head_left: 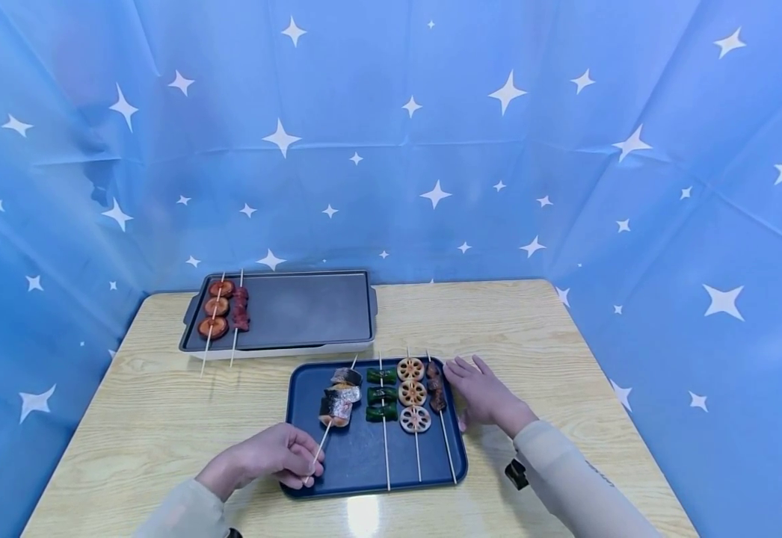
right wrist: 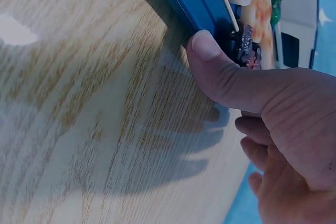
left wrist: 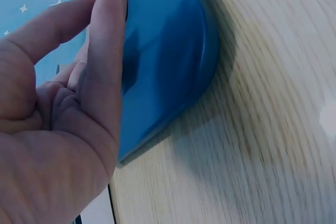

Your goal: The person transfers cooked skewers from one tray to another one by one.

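My left hand (head_left: 273, 457) pinches the lower stick of a fish skewer (head_left: 336, 409) between thumb and fingers. The skewer slants over the left part of a blue tray (head_left: 353, 465), with silvery-skinned chunks at its upper end. In the left wrist view the pinching fingertips are at the top, beside the tray's rounded corner (left wrist: 210, 51). My right hand (head_left: 488, 396) is at the tray's right edge, fingers extended. Its thumb (right wrist: 207, 51) touches the rim in the right wrist view. Alongside the fish lie a green vegetable skewer (head_left: 381, 394), a lotus root skewer (head_left: 413, 393) and a brown meat skewer (head_left: 435, 388).
Behind and left stands a dark rectangular griddle pan (head_left: 303, 306) on a pale base. A skewer of round orange-brown slices (head_left: 217, 307) and a red meat skewer (head_left: 240, 310) lie at its left end. A starry blue curtain (head_left: 391, 149) surrounds the wooden table (head_left: 532, 329).
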A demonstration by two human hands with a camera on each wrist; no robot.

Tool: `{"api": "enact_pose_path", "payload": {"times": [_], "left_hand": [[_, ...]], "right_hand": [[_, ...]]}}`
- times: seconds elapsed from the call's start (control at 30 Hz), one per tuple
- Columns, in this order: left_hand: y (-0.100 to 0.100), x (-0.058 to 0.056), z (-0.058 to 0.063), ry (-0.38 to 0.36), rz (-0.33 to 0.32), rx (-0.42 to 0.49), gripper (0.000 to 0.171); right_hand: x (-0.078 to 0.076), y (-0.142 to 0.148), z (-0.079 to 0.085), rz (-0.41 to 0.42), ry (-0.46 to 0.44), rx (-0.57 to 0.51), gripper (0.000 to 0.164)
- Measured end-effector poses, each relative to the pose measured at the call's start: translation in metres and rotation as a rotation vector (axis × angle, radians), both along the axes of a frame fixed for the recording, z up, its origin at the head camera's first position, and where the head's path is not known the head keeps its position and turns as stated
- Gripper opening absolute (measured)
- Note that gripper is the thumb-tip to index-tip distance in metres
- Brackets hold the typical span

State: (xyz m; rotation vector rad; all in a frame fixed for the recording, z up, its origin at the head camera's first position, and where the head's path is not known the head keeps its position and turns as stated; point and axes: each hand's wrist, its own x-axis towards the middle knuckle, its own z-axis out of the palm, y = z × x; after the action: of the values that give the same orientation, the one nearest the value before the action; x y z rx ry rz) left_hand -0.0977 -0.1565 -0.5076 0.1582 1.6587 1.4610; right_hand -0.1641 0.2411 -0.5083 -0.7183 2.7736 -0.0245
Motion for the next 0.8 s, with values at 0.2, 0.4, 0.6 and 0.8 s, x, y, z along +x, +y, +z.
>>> {"api": "enact_pose_path", "payload": {"times": [0.2, 0.4, 0.6, 0.8], "left_hand": [[0.016, 0.004, -0.004, 0.040, 0.009, -0.015, 0.023], [0.033, 0.010, -0.010, 0.089, 0.045, -0.052, 0.016], [0.045, 0.011, -0.012, 0.123, 0.070, -0.115, 0.015], [0.055, 0.008, -0.011, 0.127, 0.079, -0.128, 0.018]], "right_hand": [[0.001, 0.000, -0.001, -0.002, 0.001, -0.001, 0.104], [0.001, 0.000, -0.001, -0.009, -0.013, 0.002, 0.105], [0.000, -0.001, 0.000, -0.008, -0.010, 0.002, 0.105], [0.000, -0.001, 0.002, -0.009, -0.008, 0.002, 0.106]]}}
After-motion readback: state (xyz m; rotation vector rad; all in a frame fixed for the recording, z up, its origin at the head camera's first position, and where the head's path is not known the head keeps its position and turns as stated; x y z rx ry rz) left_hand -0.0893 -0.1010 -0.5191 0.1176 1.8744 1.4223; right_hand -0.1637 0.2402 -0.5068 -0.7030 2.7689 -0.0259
